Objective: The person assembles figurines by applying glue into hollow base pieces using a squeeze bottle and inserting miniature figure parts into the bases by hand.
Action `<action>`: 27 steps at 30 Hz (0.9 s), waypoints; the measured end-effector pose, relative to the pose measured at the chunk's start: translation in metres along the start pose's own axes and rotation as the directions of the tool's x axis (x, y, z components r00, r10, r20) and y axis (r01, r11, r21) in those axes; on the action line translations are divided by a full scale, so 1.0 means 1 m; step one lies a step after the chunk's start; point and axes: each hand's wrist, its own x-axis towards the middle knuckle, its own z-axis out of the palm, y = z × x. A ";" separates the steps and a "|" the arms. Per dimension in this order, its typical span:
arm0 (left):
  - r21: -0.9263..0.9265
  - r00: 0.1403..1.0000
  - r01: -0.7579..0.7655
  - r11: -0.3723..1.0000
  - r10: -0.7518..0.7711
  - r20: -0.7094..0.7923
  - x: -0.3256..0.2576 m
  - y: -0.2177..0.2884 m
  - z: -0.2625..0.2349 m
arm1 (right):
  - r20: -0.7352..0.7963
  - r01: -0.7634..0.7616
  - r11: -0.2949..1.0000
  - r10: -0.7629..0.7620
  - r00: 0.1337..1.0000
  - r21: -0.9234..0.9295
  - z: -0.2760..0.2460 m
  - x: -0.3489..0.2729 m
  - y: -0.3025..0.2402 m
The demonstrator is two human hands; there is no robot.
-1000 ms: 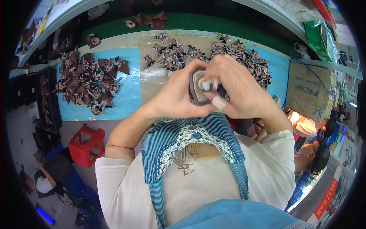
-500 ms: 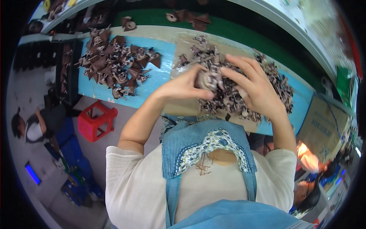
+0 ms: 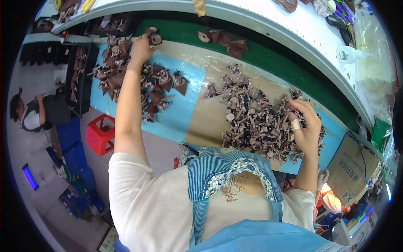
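While the left hand pinches a brown part far left, the open right hand could scatter the loose pile.

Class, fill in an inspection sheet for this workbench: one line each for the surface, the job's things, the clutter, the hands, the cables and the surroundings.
Surface: workbench with blue and tan mats, green strip behind.
Job's things: left pile of brown parts; right pile of small brown and pale parts.
Clutter: loose brown pieces on the green strip; cardboard box at the right.
Hands: left hand reaches to the far end of the left pile, touching a brown part; right hand rests on the right pile, one finger taped.
Cables: nothing seen.
Surroundings: red stool, blue crates, another person seated at the left.
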 end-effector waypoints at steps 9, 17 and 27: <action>-0.154 0.990 -0.129 0.980 0.136 0.042 0.056 -0.023 0.059 | -0.546 0.026 1.000 -0.021 0.838 0.002 -0.047 0.006 0.007; -0.851 0.984 -0.080 0.519 0.178 0.016 -0.059 0.127 0.017 | -0.718 0.092 0.994 -0.105 0.689 -0.057 -0.054 0.098 0.016; -0.996 0.829 0.033 -0.088 0.558 -0.022 -0.220 0.262 -0.082 | -0.282 0.066 0.946 0.028 0.959 0.318 -0.059 0.000 -0.051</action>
